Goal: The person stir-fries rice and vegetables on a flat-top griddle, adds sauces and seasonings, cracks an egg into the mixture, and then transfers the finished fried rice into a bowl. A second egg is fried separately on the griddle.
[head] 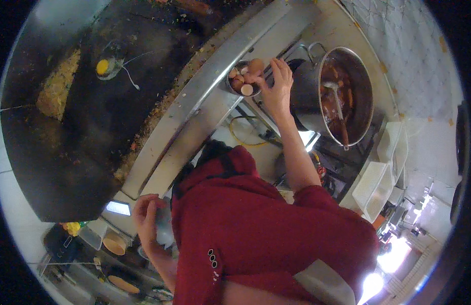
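My right hand (277, 85) reaches over a small round container (235, 91) full of eggshells (246, 90). Its thumb is at the shells, and a gap parts it from the fingers. One large brown shell (256, 65) lies just beyond the thumb. Low at the left, my left hand (146, 215) hangs beside my body with loosely curled fingers and nothing visible in it. On the dark griddle (117, 126) lies a cracked raw egg with a whole yellow yolk (102, 67); strands of white trail from it. Beside the egg is a wedge-shaped golden piece of food (60, 87).
A deep metal pot (347, 95) of brown liquid stands at the right, with a wooden-handled ladle (340, 110) inside. Food scraps line the griddle's edge by a metal ledge (220, 76). White plastic bins (372, 187) sit farther right. A lit phone-like screen (118, 207) is near my left hand.
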`<state>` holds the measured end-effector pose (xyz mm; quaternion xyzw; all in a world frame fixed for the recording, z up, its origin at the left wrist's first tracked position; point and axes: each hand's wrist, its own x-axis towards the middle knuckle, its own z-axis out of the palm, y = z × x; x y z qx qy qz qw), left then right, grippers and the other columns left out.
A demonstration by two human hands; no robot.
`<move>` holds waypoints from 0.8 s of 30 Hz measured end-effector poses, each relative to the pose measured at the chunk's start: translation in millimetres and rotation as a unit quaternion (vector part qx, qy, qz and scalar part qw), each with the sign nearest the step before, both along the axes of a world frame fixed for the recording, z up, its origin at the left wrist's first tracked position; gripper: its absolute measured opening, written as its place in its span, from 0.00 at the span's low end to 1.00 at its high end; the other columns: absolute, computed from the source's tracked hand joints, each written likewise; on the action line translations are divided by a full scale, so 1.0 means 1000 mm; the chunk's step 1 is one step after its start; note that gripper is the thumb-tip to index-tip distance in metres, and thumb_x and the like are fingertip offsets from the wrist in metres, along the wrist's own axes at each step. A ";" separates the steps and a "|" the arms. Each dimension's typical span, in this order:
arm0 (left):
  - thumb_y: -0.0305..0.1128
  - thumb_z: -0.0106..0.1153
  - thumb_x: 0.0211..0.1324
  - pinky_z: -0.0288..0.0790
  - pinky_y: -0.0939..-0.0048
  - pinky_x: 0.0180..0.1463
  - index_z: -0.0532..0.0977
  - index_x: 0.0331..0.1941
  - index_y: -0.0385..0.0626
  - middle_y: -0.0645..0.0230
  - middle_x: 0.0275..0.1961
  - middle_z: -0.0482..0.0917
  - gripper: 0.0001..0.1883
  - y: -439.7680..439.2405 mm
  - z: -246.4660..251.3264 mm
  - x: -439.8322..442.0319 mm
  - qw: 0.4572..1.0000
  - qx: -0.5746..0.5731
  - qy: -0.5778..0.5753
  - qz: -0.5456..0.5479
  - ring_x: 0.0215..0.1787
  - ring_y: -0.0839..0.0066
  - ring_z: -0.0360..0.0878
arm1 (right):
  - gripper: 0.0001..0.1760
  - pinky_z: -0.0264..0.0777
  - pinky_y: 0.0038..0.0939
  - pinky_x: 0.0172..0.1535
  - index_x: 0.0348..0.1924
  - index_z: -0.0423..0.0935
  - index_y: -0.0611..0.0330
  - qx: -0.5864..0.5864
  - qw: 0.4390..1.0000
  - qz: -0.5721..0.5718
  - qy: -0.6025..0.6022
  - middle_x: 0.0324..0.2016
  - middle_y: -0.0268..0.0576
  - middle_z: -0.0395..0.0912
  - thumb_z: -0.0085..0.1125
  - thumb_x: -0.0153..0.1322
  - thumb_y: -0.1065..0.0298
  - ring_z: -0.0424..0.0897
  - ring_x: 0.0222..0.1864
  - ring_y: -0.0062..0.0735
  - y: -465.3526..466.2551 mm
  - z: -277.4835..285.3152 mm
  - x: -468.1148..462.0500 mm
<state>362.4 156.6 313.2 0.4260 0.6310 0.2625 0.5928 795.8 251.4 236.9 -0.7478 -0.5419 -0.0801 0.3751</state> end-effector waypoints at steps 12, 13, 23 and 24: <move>0.40 0.45 0.63 0.69 0.48 0.42 0.75 0.31 0.34 0.46 0.27 0.78 0.19 -0.375 -0.270 -0.137 0.836 -0.237 0.450 0.207 0.33 0.45 0.78 | 0.18 0.62 0.19 0.23 0.28 0.75 0.67 0.178 0.877 0.325 0.307 0.26 0.46 0.78 0.48 0.76 0.62 0.70 0.20 0.21 0.050 0.125 -0.089; 0.38 0.44 0.63 0.69 0.47 0.45 0.76 0.34 0.35 0.45 0.30 0.79 0.17 -0.394 -0.267 -0.127 0.841 -0.289 0.413 0.195 0.37 0.44 0.78 | 0.21 0.60 0.18 0.23 0.28 0.75 0.67 0.144 0.852 0.396 0.311 0.22 0.45 0.77 0.46 0.77 0.59 0.69 0.19 0.21 0.034 0.128 -0.101; 0.27 0.45 0.58 0.66 0.69 0.23 0.73 0.51 0.47 0.62 0.33 0.78 0.17 -0.309 -0.303 -0.240 0.736 -0.110 0.081 0.663 0.26 0.72 0.76 | 0.14 0.73 0.42 0.34 0.37 0.77 0.60 -0.412 0.719 0.559 -0.032 0.26 0.47 0.80 0.56 0.71 0.58 0.81 0.30 0.50 -0.098 0.019 -0.260; 0.29 0.45 0.59 0.65 0.72 0.23 0.71 0.52 0.47 0.63 0.31 0.78 0.16 -0.301 -0.291 -0.267 0.696 -0.052 0.061 0.714 0.25 0.73 0.75 | 0.15 0.73 0.44 0.35 0.38 0.77 0.61 -0.423 0.713 0.551 -0.093 0.27 0.48 0.80 0.56 0.71 0.57 0.80 0.32 0.53 -0.106 0.001 -0.264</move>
